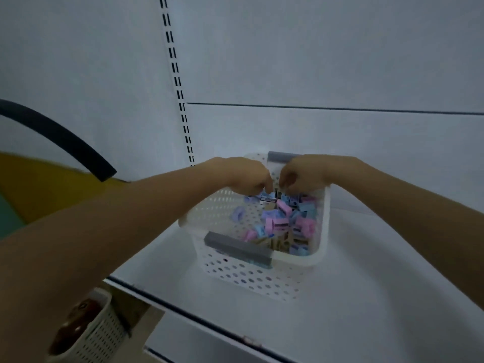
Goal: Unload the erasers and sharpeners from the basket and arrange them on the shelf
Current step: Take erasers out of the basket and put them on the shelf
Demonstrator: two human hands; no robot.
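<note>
A white perforated basket (251,276) with grey handle grips stands on the white shelf (353,297). Inside lies a heap of pink, blue and lilac sharpeners and erasers (285,221). Both my hands reach into the basket's far end. My left hand (246,176) has its fingers curled down onto the pile there, over a small white and black piece (267,198). My right hand (303,174) is curled beside it, fingertips in the pile. Whether either hand actually holds a piece is hidden by the fingers.
A slotted upright (178,82) runs down the white back panel. At the left are a dark curved tube (60,137) and a yellow surface (39,184). Below the shelf's front edge, at lower left, hangs another white basket (97,334) with brown things inside.
</note>
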